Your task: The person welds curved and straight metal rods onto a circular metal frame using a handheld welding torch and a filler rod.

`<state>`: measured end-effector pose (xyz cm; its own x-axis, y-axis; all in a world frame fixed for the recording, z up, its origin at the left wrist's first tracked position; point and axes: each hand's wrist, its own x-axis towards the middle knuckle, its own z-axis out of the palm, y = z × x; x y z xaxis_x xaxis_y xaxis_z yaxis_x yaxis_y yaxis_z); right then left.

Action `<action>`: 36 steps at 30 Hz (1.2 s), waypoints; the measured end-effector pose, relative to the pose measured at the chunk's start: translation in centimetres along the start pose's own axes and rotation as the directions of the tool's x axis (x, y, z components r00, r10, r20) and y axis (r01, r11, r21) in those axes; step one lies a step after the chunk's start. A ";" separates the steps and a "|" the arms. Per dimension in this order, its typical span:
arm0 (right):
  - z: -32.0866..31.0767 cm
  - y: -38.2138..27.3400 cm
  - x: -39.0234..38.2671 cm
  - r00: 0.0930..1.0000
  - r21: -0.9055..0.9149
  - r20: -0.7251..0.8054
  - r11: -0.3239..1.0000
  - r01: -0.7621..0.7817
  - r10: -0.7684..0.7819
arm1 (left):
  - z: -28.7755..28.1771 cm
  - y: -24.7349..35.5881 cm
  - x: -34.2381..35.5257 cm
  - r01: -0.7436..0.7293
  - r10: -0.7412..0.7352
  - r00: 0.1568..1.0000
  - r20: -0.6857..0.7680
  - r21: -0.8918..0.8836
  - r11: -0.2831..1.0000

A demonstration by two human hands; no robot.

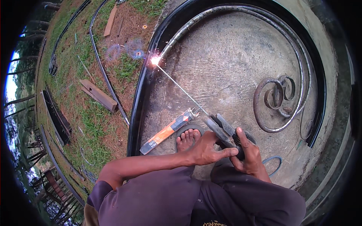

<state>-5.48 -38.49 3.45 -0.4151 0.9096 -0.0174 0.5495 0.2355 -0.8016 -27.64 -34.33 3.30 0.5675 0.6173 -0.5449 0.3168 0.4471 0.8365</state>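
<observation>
My left hand (pixel 207 150) and my right hand (pixel 249 156) both grip a worn electrode holder (pixel 220 128), fingers closed round it. A thin welding rod (pixel 182 88) runs from the holder up to the left, its tip in a bright spark (pixel 155 60) at the end of a long bent metal tube (pixel 173 38) beside a black curved bar (pixel 142 86). An orange and dark packet of rods (pixel 163 134) lies on the concrete left of my bare foot (pixel 185 140).
Curled metal scrollwork (pixel 274 92) sits at the right on the concrete pad (pixel 230 49), near a blue cable loop (pixel 278 164). To the left, on grass (pixel 98 150), lie wooden boards (pixel 98 96), long dark bars (pixel 107 84) and a black channel (pixel 54 116). Trees edge the far left.
</observation>
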 end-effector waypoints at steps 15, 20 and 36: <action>0.1 0.1 0.0 0.999 -0.013 -0.040 0.999 0.036 -0.037 | -0.1 0.0 0.2 -0.075 0.076 0.997 0.014 -0.029 0.997; 0.2 0.1 0.1 0.999 -0.012 -0.034 0.999 0.033 -0.034 | -0.2 0.1 0.2 -0.084 0.085 0.996 0.017 -0.053 0.995; 0.5 0.3 0.3 1.000 -0.031 -0.026 1.000 0.003 -0.004 | 0.3 -0.8 0.2 -0.219 0.217 0.970 -0.105 -0.003 0.976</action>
<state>-5.79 -38.34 2.94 -0.3986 0.9171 0.0012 0.5703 0.2489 -0.7829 -27.56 -34.76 2.54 0.5396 0.7644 -0.3529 0.1827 0.3029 0.9353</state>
